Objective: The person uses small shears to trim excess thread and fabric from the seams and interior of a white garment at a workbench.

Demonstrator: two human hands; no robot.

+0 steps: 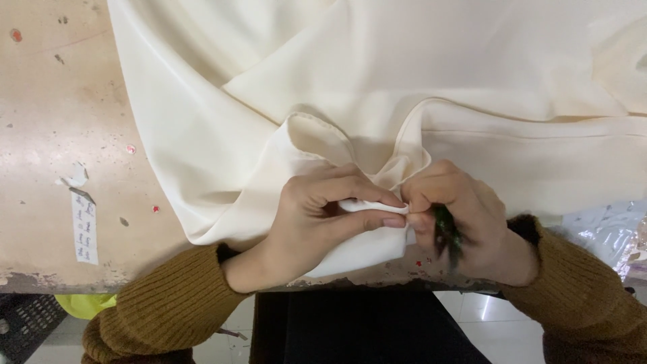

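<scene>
- Cream cloth [377, 87] lies spread over most of the surface [60, 135], from the top of the frame down to the lower middle, bunched into folds at the centre
- Left hand [323, 216], lower middle, pinches a folded edge of the cloth between thumb and forefinger
- Right hand [465, 222], just beside it and touching at the fingertips, is closed round a dark green tool [446, 236] and also grips the cloth edge
- Mustard knit sleeves [168, 303] cover both wrists
- A white paper label [85, 229] is stuck at the left of the surface
</scene>
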